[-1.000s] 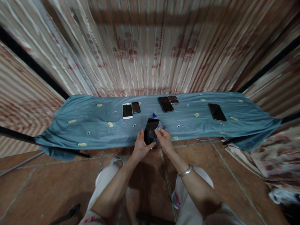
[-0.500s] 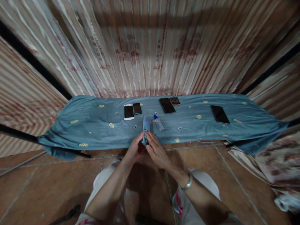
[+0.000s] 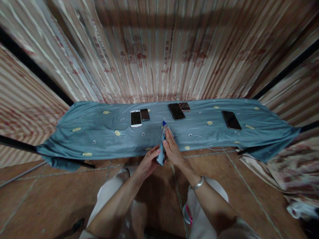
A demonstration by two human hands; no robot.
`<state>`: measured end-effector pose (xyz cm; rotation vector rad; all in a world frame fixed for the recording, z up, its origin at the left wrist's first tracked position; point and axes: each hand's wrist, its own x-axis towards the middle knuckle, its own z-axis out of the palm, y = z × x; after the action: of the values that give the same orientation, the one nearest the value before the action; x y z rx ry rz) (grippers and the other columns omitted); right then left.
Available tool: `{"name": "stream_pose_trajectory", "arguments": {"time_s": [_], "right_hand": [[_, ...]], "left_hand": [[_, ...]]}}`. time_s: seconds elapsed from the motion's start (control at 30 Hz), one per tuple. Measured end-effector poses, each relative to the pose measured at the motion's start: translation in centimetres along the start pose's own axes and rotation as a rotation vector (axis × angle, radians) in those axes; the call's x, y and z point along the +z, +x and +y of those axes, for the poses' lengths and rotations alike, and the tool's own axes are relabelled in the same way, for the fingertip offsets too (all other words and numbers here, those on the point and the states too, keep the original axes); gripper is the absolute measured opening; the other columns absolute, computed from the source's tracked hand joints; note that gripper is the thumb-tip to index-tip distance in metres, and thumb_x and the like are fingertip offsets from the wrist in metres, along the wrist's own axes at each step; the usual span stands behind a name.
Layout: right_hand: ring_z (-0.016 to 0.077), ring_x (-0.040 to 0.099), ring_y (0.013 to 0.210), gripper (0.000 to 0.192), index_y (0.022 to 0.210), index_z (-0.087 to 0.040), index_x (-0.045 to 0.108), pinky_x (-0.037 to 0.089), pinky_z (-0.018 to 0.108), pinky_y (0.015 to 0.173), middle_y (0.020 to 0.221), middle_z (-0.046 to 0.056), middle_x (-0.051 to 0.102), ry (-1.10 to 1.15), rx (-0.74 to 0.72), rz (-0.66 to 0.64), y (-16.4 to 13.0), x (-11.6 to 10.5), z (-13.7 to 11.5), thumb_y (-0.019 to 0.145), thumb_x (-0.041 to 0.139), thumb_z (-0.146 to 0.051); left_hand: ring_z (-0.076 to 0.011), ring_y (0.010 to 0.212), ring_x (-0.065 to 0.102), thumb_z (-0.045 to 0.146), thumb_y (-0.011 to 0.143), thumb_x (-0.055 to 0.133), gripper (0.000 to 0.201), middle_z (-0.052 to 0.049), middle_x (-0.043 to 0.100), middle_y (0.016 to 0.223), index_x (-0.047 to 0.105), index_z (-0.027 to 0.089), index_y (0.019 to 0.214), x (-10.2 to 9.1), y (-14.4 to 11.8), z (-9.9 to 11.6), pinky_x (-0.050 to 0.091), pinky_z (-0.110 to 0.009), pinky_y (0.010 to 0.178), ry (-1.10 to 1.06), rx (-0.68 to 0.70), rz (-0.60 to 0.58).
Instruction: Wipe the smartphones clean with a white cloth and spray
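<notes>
My left hand [image 3: 149,161] grips a smartphone [image 3: 161,153] by its lower edge. The phone is tilted on its long side, its bluish back turned to the right, above the front edge of the cloth-covered table. My right hand [image 3: 172,148] lies along that back with its fingers together. A small greyish thing [image 3: 165,126] shows at its fingertips, too small to make out. Just behind them is a clear bottle with a blue cap [image 3: 164,123], mostly hidden by the hand and phone.
On the blue tablecloth [image 3: 104,132] lie a white phone [image 3: 136,119] and a small dark phone [image 3: 145,114] to the left. A black phone [image 3: 176,111] touches a small patterned case-like item [image 3: 184,106] at the back. Another black phone [image 3: 231,120] lies right. Curtains hang behind.
The phone has come toward me and tilted rightward. My right hand's fingers have slid up along its back, with the small greyish thing, and now cover most of the bottle.
</notes>
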<state>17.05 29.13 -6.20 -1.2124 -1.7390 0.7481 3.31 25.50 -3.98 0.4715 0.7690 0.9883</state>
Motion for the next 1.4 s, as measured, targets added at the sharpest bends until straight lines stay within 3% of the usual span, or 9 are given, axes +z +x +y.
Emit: {"name": "stream_pose_trajectory", "arguments": {"time_s": [0.17, 0.3, 0.43, 0.6, 0.7, 0.87, 1.13, 1.4], "right_hand": [[0.0192, 0.012, 0.15, 0.059, 0.155, -0.025, 0.013, 0.015, 0.042, 0.123, 0.163, 0.002, 0.014, -0.025, -0.1, -0.106, -1.9, 1.5, -1.2, 0.101, 0.03, -0.042], [0.0205, 0.014, 0.15, 0.061, 0.155, -0.028, 0.009, 0.017, 0.043, 0.123, 0.163, 0.0, 0.012, -0.04, -0.204, -0.203, -3.5, 2.1, -2.2, 0.1, 0.034, -0.035], [0.0218, 0.011, 0.15, 0.062, 0.155, -0.028, 0.007, 0.018, 0.044, 0.123, 0.164, 0.0, 0.007, -0.076, -0.253, -0.239, -3.6, 1.6, -2.1, 0.1, 0.035, -0.034], [0.0202, 0.006, 0.151, 0.062, 0.156, -0.025, 0.006, 0.013, 0.044, 0.123, 0.164, 0.001, 0.008, -0.092, -0.159, -0.161, -2.1, 0.5, -0.9, 0.101, 0.029, -0.042], [0.0187, 0.004, 0.151, 0.064, 0.156, -0.021, 0.008, 0.01, 0.043, 0.123, 0.164, 0.004, 0.009, -0.068, -0.089, -0.094, -1.2, 0.1, -0.3, 0.101, 0.025, -0.049], [0.0163, 0.006, 0.15, 0.07, 0.156, -0.02, 0.013, 0.007, 0.039, 0.123, 0.163, 0.005, 0.012, -0.007, 0.018, -0.044, -0.5, 0.2, 0.4, 0.098, 0.021, -0.06], [0.0207, 0.008, 0.15, 0.083, 0.155, -0.013, 0.017, 0.008, 0.04, 0.123, 0.162, 0.01, 0.015, 0.022, 0.161, -0.047, -0.2, 1.3, 0.7, 0.093, 0.016, -0.069], [0.0196, 0.01, 0.15, 0.075, 0.155, -0.017, 0.018, 0.012, 0.041, 0.123, 0.162, 0.007, 0.016, 0.009, 0.095, -0.081, -0.7, 2.0, 0.0, 0.096, 0.021, -0.064]], "left_hand": [[-0.0129, 0.064, 0.06, 0.035, 0.066, 0.081, 0.027, 0.001, 0.068, 0.069, 0.073, 0.017, 0.084, -1.1, 0.8, 0.8, 0.048, -0.025, 0.064, -0.025, 0.049, 0.062], [-0.013, 0.074, 0.064, 0.034, 0.069, 0.079, 0.023, 0.0, 0.072, 0.079, 0.074, 0.017, 0.084, -1.9, 1.1, 1.6, 0.049, -0.023, 0.073, -0.04, 0.094, 0.152], [-0.0135, 0.079, 0.065, 0.035, 0.07, 0.078, 0.026, 0.0, 0.074, 0.088, 0.074, 0.018, 0.089, -1.9, 1.0, 1.6, 0.049, -0.024, 0.077, -0.022, 0.088, 0.13], [-0.0137, 0.073, 0.064, 0.031, 0.065, 0.083, 0.043, -0.002, 0.074, 0.087, 0.073, 0.02, 0.105, -1.1, 0.4, 0.4, 0.05, -0.025, 0.07, 0.006, 0.06, 0.032], [-0.0125, 0.067, 0.062, 0.027, 0.063, 0.084, 0.043, -0.002, 0.073, 0.082, 0.073, 0.019, 0.103, -0.7, 0.1, -0.1, 0.051, -0.027, 0.069, 0.002, 0.032, 0.037], [-0.0148, 0.073, 0.063, 0.026, 0.066, 0.082, 0.041, -0.003, 0.072, 0.089, 0.072, 0.019, 0.106, -0.4, -0.5, 0.0, 0.054, -0.031, 0.074, -0.006, 0.027, 0.016], [-0.015, 0.068, 0.061, 0.031, 0.068, 0.079, 0.027, -0.003, 0.069, 0.076, 0.072, 0.014, 0.087, -0.7, -0.7, 0.8, 0.056, -0.029, 0.061, -0.082, 0.043, 0.021], [-0.0148, 0.067, 0.065, 0.023, 0.08, 0.066, 0.013, -0.003, 0.073, 0.078, 0.072, 0.014, 0.086, -0.4, -0.7, 1.8, 0.056, -0.027, 0.06, -0.166, 0.042, 0.093]]}}
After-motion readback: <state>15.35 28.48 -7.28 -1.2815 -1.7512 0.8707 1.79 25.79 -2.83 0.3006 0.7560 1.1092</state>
